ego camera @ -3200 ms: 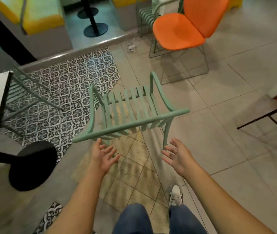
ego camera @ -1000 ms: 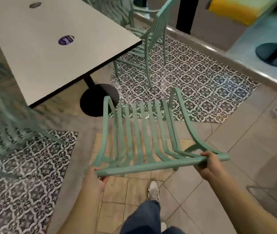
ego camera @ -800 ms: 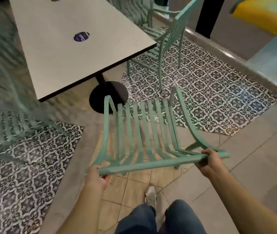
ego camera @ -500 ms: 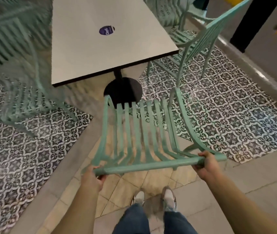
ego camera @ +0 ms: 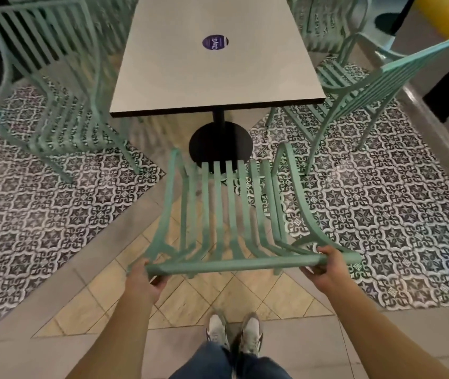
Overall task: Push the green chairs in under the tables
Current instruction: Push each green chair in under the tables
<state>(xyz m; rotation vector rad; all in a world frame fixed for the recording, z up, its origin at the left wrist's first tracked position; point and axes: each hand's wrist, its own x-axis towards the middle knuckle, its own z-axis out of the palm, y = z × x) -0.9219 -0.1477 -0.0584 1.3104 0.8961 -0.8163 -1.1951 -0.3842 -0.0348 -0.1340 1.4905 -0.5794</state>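
Chair: mint-green slatted metal chair (ego camera: 229, 214), frame centre; slats run toward white rectangular table (ego camera: 212, 77), seat front facing it.
Grip: your left hand (ego camera: 142, 279) and right hand (ego camera: 324, 266) curl round its top rail.

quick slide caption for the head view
Both hands, left and right, grip the green chair top rail, facing the white table.

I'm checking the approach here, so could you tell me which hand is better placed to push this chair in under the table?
Neither alone: the left hand and right hand each grip an end of the green chair's top rail, facing the table. An even two-handed push looks best.
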